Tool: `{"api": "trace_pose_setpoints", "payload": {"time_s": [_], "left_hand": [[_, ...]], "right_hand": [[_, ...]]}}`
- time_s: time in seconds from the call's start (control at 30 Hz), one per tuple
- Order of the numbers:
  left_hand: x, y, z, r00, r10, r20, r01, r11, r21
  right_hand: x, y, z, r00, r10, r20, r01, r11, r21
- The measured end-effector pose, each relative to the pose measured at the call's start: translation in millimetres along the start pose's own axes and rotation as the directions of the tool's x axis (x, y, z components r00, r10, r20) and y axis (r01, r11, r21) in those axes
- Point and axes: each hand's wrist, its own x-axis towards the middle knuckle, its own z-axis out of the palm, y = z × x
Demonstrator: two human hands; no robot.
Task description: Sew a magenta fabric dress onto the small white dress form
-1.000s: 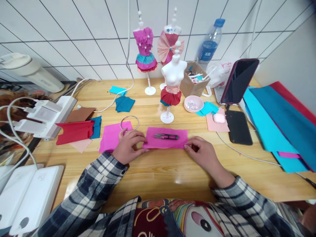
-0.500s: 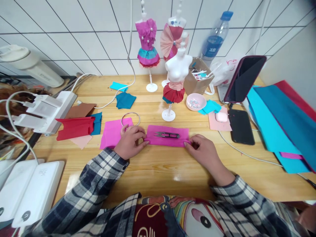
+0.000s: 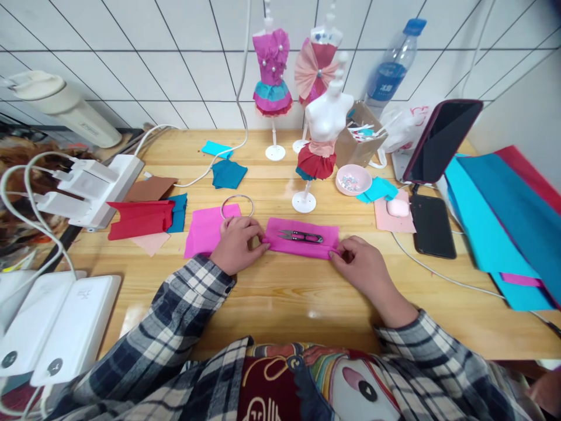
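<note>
A magenta strip of crepe paper point(image 3: 284, 226) lies flat on the table in front of me, its near edge folded over. My left hand point(image 3: 239, 244) pinches the left end of that fold between thumb and finger. At the right end, my right hand point(image 3: 357, 260) grips the fold the same way. Small black thread snips point(image 3: 302, 236) rest on top of the strip, blades pointing left. Under and beside my left hand lies another magenta piece point(image 3: 202, 231), with a metal ring point(image 3: 237, 202) partly over it.
Beyond the strip stands a white mannequin point(image 3: 328, 120) in a red skirt, two dressed ones behind it. A pink bowl of beads point(image 3: 353, 180), a phone point(image 3: 433, 227) and coloured sheets point(image 3: 491, 216) lie right. Red paper point(image 3: 140, 220) and a power strip point(image 3: 109, 193) are left.
The whole view has shifted slightly, so things on the table appear a little further right. Both hands still pinch the folded edge, which now looks slightly tilted down to the right.
</note>
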Motion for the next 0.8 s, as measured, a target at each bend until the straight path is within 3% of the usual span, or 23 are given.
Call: {"api": "trace_pose_setpoints", "payload": {"time_s": [0.13,0.2,0.27,0.33,0.4,0.53,0.8], "left_hand": [[-7,6,-1.1,0.994,-0.003,-0.109,0.008,0.999,0.040],[-16,17,1.1,0.977,0.132,-0.166,-0.115,0.987,0.109],[-26,32,6.6,0.930,0.357,-0.084,-0.341,0.926,0.164],[-34,47,14.1,0.860,0.500,0.104,-0.510,0.846,0.153],[-38,56,20.9,0.861,0.464,0.210,-0.499,0.851,0.165],[-36,57,26.0,0.898,0.330,0.291,-0.392,0.900,0.189],[-36,54,24.1,0.898,0.315,0.307,-0.381,0.906,0.184]], "right_hand": [[-1,-1,1,1.000,0.001,0.008,-0.001,1.000,0.001],[-1,-1,1,1.000,-0.005,0.008,0.005,1.000,0.001],[-2,0,2,1.000,-0.010,0.006,0.010,1.000,-0.001],[-2,0,2,1.000,-0.015,0.007,0.015,1.000,-0.001],[-2,0,2,1.000,-0.013,0.008,0.013,1.000,-0.002],[-1,-2,1,1.000,0.009,0.023,-0.009,1.000,0.004],[-4,-3,-1,0.999,0.030,-0.028,-0.032,0.995,-0.093]]}}
